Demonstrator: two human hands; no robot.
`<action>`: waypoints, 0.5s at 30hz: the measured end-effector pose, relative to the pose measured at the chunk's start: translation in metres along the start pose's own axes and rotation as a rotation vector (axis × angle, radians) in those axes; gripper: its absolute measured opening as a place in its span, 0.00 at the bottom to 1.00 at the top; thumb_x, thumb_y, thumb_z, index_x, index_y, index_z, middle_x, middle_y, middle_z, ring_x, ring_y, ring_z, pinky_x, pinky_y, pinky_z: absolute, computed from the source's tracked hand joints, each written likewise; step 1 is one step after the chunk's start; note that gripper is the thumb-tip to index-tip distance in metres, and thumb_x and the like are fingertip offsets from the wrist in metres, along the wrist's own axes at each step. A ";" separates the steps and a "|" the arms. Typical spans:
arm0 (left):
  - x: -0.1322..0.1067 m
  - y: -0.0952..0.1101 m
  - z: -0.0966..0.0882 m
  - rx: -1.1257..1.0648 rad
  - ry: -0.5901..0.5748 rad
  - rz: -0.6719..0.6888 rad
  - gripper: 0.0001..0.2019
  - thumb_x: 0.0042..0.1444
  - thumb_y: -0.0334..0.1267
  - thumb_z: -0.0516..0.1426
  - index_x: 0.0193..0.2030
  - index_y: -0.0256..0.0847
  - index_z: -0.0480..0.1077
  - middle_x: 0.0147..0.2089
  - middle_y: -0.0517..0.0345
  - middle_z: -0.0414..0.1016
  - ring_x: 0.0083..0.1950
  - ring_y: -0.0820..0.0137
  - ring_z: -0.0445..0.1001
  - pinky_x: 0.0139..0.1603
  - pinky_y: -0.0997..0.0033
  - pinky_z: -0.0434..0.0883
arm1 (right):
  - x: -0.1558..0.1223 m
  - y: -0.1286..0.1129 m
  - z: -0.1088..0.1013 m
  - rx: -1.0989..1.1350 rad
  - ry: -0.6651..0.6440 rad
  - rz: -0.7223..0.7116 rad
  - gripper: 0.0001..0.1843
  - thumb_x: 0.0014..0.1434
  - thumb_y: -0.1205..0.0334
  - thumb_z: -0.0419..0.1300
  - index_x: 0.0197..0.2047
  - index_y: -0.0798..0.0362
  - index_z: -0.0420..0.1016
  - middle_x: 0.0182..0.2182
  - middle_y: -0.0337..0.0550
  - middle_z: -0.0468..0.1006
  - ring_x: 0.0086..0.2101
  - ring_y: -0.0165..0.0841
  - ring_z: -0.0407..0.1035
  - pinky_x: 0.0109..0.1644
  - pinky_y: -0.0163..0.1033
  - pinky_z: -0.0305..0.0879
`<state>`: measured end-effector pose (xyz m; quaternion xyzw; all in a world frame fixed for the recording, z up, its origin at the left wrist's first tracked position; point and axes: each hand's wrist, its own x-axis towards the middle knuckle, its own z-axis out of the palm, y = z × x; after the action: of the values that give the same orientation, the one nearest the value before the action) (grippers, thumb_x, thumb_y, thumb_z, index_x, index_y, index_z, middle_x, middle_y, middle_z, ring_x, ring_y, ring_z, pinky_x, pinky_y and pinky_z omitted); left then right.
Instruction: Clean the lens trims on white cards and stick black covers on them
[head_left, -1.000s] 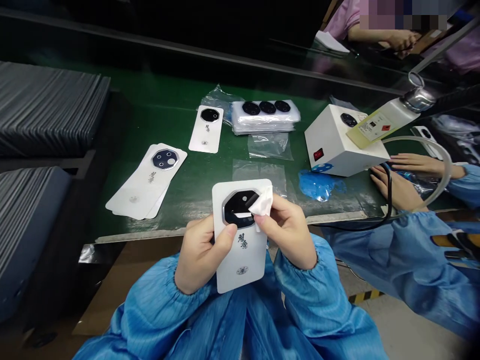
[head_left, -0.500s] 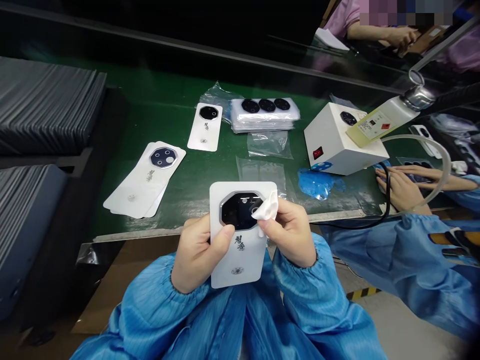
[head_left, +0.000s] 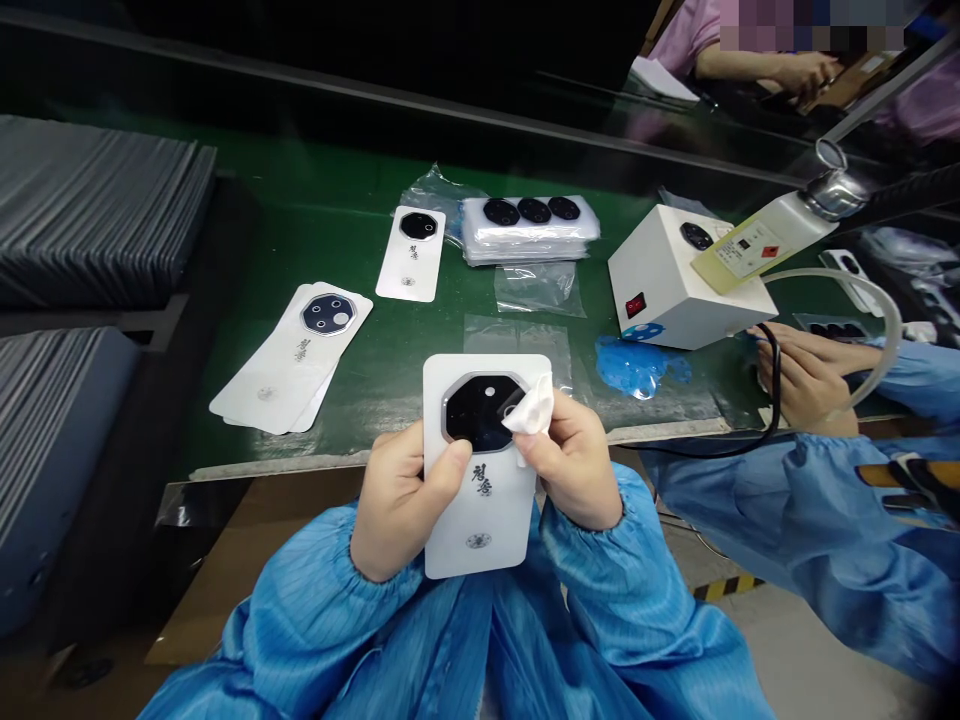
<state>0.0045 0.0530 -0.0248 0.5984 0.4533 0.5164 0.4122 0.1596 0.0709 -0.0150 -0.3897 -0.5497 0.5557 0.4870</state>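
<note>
A white phone back cover (head_left: 480, 520) with a black octagonal lens window is held upright in front of me. My left hand (head_left: 405, 490) is closed on its left edge, thumb resting at the window's lower left rim. My right hand (head_left: 574, 455) pinches a folded white wiping cloth (head_left: 534, 405), which touches the right side of the black window. Fingers of the right hand behind the cover are hidden. Two or more similar covers (head_left: 281, 375) lie overlapped on the bench to the left, and one more cover (head_left: 409, 270) lies farther back.
Behind stands a stack of bagged lens pieces (head_left: 529, 235). To the right are a white box (head_left: 675, 270) with a tilted bottle (head_left: 772, 240), blue film (head_left: 641, 368) and a co-worker's hands (head_left: 806, 380). Grey racks of panels (head_left: 97, 215) stand left on the green bench (head_left: 360, 400).
The held cover is raised slightly, and the cloth has shifted a little left and up on the lens window. Both hands keep their grip.
</note>
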 end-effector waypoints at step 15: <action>0.003 -0.005 0.001 0.035 -0.005 0.022 0.11 0.58 0.36 0.52 0.25 0.39 0.65 0.17 0.66 0.63 0.18 0.77 0.61 0.18 0.80 0.59 | 0.002 -0.001 -0.004 -0.045 -0.063 0.148 0.08 0.47 0.62 0.63 0.31 0.54 0.68 0.24 0.35 0.68 0.24 0.25 0.61 0.27 0.30 0.60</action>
<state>0.0050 0.0574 -0.0294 0.6117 0.4544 0.5114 0.3971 0.1630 0.0739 -0.0142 -0.4224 -0.5470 0.5897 0.4179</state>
